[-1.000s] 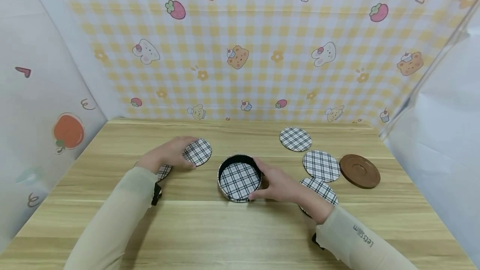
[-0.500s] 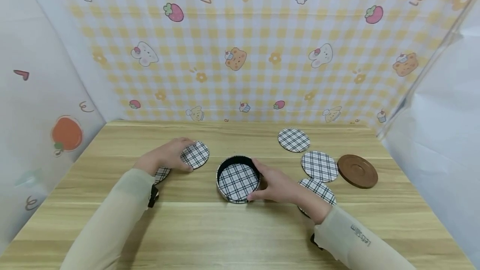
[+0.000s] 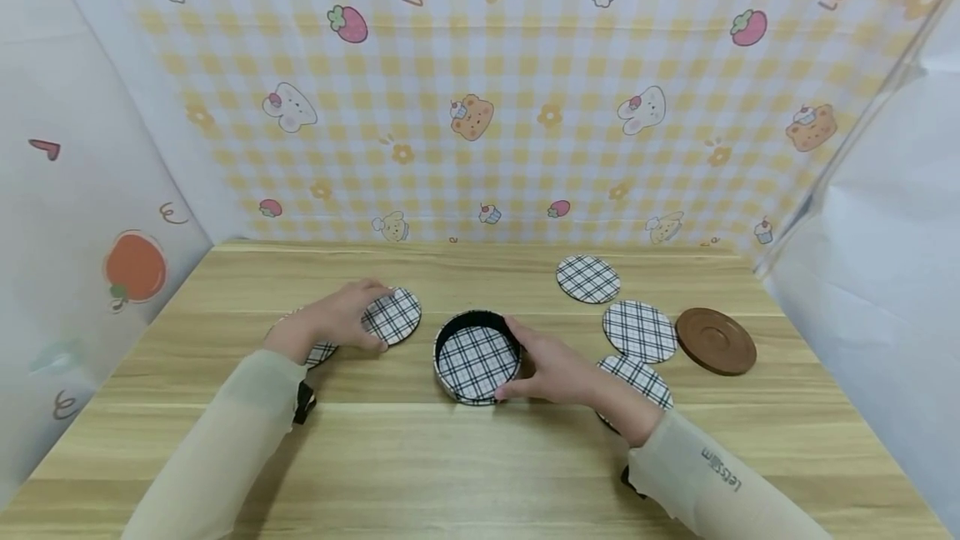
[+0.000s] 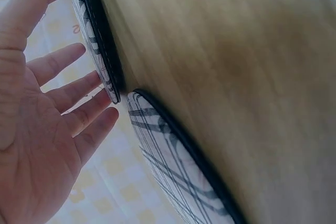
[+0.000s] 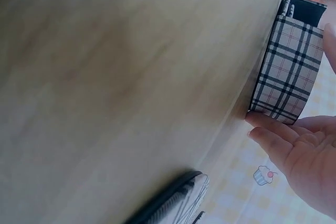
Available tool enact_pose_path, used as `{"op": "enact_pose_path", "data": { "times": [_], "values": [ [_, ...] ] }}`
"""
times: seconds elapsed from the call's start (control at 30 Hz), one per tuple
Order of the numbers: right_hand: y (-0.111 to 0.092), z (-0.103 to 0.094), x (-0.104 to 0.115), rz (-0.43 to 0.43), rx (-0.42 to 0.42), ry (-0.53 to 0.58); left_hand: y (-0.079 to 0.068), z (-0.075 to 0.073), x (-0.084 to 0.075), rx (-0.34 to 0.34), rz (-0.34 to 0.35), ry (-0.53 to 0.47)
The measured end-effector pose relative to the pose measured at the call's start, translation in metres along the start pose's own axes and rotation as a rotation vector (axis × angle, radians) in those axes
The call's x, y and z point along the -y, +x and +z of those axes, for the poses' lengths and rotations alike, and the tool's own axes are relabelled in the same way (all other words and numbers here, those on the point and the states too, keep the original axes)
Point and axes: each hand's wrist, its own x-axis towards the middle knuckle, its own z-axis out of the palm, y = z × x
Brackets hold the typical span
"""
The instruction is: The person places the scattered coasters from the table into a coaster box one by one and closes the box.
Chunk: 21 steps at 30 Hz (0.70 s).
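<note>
In the head view, my left hand (image 3: 341, 317) spans a round plaid coaster (image 3: 393, 317), with thumb and fingers at its edges. In the left wrist view, its thumb touches that coaster (image 4: 94, 40) and the other fingers spread behind it. A second plaid coaster (image 3: 321, 353) lies partly hidden under my left wrist. My right hand (image 3: 555, 365) grips the side of a round plaid coaster holder (image 3: 437, 373) with a black inner wall. A plaid surface shows inside the holder; whether it is a coaster or the bottom, I cannot tell. The right wrist view shows fingers against the holder's wall (image 5: 289, 69).
Three plaid coasters lie to the right: one at the back (image 3: 588, 278), one in the middle (image 3: 640, 331) and one partly under my right forearm (image 3: 637, 377). A brown round lid-like disc (image 3: 716, 342) touches or nearly touches the middle one. Fabric-covered walls bound the wooden table (image 3: 480, 473).
My left hand and the coaster at its fingers have shifted slightly towards me over the last half second. More of the coaster under the wrist shows. The right hand stays at the holder.
</note>
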Motion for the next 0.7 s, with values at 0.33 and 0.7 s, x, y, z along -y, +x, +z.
{"op": "enact_pose_path", "data": {
  "times": [0.33,0.7],
  "values": [
    [0.000,0.000,-0.001,-0.002,-0.007,0.005,-0.011,0.002,-0.005,-0.001,0.025,0.029],
    [-0.001,-0.001,0.001,-0.005,-0.006,0.006,-0.023,0.003,-0.018,0.007,0.046,0.050]
  ]
}}
